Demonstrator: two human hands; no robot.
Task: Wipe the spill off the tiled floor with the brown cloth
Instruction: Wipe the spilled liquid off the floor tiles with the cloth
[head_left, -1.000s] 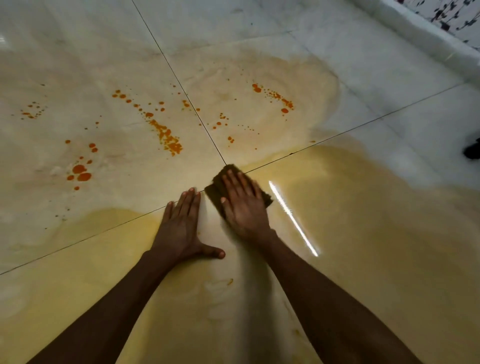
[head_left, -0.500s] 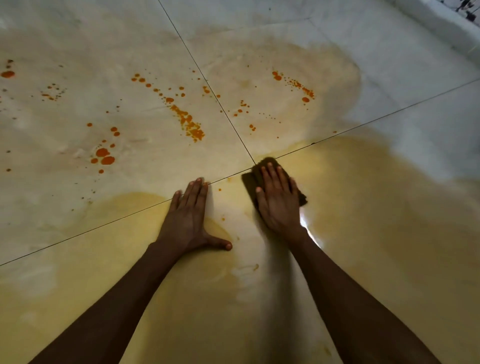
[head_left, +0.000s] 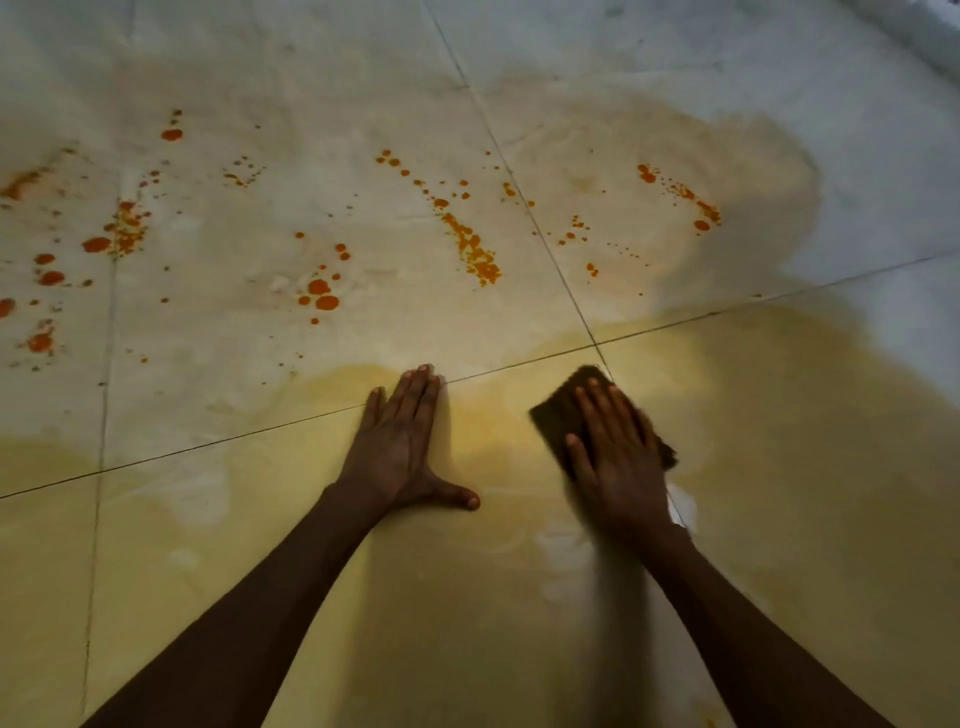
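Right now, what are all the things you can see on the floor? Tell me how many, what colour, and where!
tiled floor: one, pale grey-white, fills the whole view, crossed by thin dark grout lines.
yellow puddle: one big wet patch, yellowish, across the near half of the floor, around both hands.
orange splatters: many drops and streaks, orange-red, scattered over the far tiles, thickest at the left and centre.
brown cloth: one, dark brown, flat on the floor just near of the grout crossing, under the right hand.
left hand: one, flat on the wet floor, fingers straight, thumb spread out.
right hand: one, presses flat on the cloth, fingers straight.
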